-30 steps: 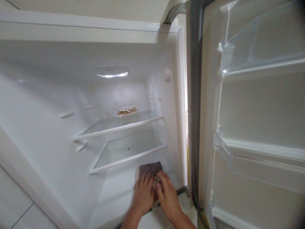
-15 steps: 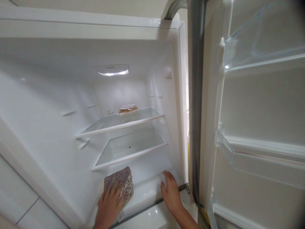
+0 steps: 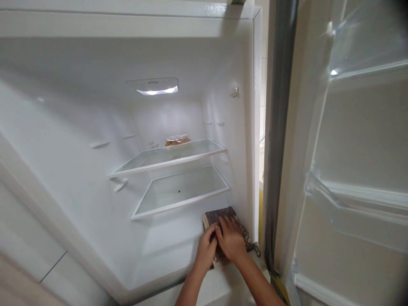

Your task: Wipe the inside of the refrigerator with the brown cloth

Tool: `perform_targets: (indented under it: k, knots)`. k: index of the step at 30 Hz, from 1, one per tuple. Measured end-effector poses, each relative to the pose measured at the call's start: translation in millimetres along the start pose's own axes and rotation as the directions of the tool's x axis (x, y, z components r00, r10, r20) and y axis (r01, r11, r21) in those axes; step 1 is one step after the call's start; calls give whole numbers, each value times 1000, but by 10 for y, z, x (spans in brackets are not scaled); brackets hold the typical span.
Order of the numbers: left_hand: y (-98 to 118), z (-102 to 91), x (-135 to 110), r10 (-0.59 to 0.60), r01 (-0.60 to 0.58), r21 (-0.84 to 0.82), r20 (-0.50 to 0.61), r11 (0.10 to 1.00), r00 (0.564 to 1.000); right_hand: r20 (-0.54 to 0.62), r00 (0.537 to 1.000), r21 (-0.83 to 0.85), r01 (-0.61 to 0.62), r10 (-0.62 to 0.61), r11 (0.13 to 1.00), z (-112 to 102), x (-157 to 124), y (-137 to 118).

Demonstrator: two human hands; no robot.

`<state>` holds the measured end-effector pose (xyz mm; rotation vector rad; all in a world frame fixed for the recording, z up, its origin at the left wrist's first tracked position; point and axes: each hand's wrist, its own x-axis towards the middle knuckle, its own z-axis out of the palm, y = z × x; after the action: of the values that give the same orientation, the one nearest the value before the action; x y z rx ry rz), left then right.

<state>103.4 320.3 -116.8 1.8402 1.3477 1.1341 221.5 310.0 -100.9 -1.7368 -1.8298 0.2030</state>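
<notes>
A folded cloth (image 3: 219,212), dark brown with a pale patterned side, lies at the right end of the fridge floor near the front edge. My left hand (image 3: 205,248) is at its left side, fingers curled in and closed on the cloth. On top of the cloth rests my right hand (image 3: 231,240), palm down, its fingers stretched out. The two hands touch near the fingertips, and part of the cloth is hidden beneath them.
Two glass shelves with white rims, an upper shelf (image 3: 168,163) and a lower shelf (image 3: 181,207), sit above the hands. A clear bag of food (image 3: 177,141) lies on the upper one. To the right stands the open fridge door (image 3: 360,140) with a clear door bin (image 3: 357,216).
The cloth has moved from the left-middle of the fridge floor to the right side with my left hand. My right hand has come down onto it. The view has shifted slightly.
</notes>
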Motion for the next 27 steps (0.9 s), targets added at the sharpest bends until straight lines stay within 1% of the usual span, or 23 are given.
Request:
perform_targets:
  k: [1, 2, 4, 5, 7, 9, 10, 12, 14, 15, 16, 19, 20, 22, 23, 24, 25, 27]
  knots:
    - [-80, -146, -54, 12, -11, 28, -49, 1000, 999, 23, 1000, -52, -4, 6, 999, 14, -4, 28]
    - [-176, -330, -128, 36, -24, 109, -100, 994, 994, 47, 999, -95, -3, 8, 995, 29, -5, 43]
    - [-400, -763, -322, 99, -41, 344, -152, 938, 984, 97, 995, -143, 10, 4, 990, 50, 14, 28]
    - [-521, -987, -432, 150, -63, 454, -158, 889, 976, 128, 992, -150, 22, -3, 988, 55, 38, 0]
    - [-753, -1391, -652, 263, -111, 638, -148, 762, 953, 206, 978, -138, 64, -34, 988, 61, 109, -90]
    - [-943, -1673, -846, 346, -145, 747, -120, 649, 931, 283, 955, -99, 122, -90, 988, 85, 181, -222]
    - [-1014, -1757, -927, 365, -137, 777, -126, 614, 923, 309, 943, -69, 154, -125, 986, 112, 207, -307]
    - [-1107, -1824, -1050, 379, -104, 806, -156, 582, 912, 331, 920, 5, 218, -208, 976, 204, 226, -515]
    - [-1154, -1801, -1123, 361, -54, 805, -204, 591, 910, 338, 891, 95, 289, -304, 953, 342, 212, -773]
    - [-1171, -1775, -1141, 349, -30, 794, -233, 607, 908, 345, 869, 142, 327, -356, 934, 423, 200, -913]
    - [-1191, -1751, -1149, 341, -5, 779, -268, 628, 901, 354, 841, 188, 364, -408, 912, 510, 191, -1056]
    - [-1287, -1716, -1123, 357, 38, 740, -368, 672, 859, 382, 730, 309, 477, -566, 823, 771, 195, -1454]
    - [-1328, -1720, -1105, 375, 35, 742, -378, 669, 847, 389, 694, 331, 508, -605, 795, 847, 208, -1564]
    - [-1401, -1739, -1068, 409, 13, 770, -353, 638, 841, 410, 639, 342, 554, -651, 759, 965, 239, -1737]
    - [-1425, -1749, -1052, 424, 0, 786, -333, 618, 843, 419, 628, 339, 562, -656, 755, 1003, 254, -1799]
    - [-1438, -1756, -1040, 433, -11, 800, -313, 600, 845, 430, 631, 332, 555, -646, 763, 1028, 268, -1843]
    - [-1437, -1759, -1032, 436, -16, 812, -296, 584, 850, 441, 645, 324, 534, -624, 781, 1038, 279, -1870]
    - [-1405, -1749, -1029, 429, -14, 837, -267, 547, 863, 457, 701, 300, 458, -547, 837, 1021, 301, -1865]
